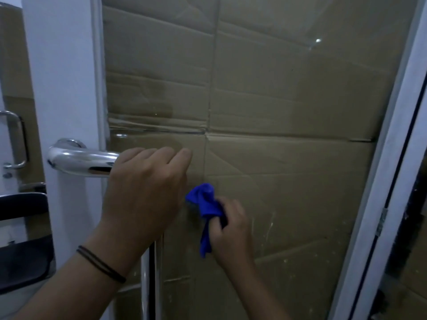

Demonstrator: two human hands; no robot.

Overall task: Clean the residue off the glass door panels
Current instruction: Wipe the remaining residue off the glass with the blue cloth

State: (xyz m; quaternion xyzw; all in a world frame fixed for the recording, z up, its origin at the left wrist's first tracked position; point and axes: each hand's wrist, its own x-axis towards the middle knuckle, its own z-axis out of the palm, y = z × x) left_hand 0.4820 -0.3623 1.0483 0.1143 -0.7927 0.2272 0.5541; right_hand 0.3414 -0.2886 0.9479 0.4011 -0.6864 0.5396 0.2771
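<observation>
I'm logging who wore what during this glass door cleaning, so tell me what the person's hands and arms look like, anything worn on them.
Both forearms are bare, with no sleeves in view. The left hand has no glove or ring visible; its wrist carries thin dark cord bracelets, two strands side by side. The right hand is also ungloved, with nothing on its wrist.

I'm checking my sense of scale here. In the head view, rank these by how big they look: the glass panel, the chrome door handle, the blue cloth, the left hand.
1. Glass panel
2. Left hand, though nearness to the camera enlarges it
3. Chrome door handle and blue cloth: too alike to rank, both partly hidden.
</observation>
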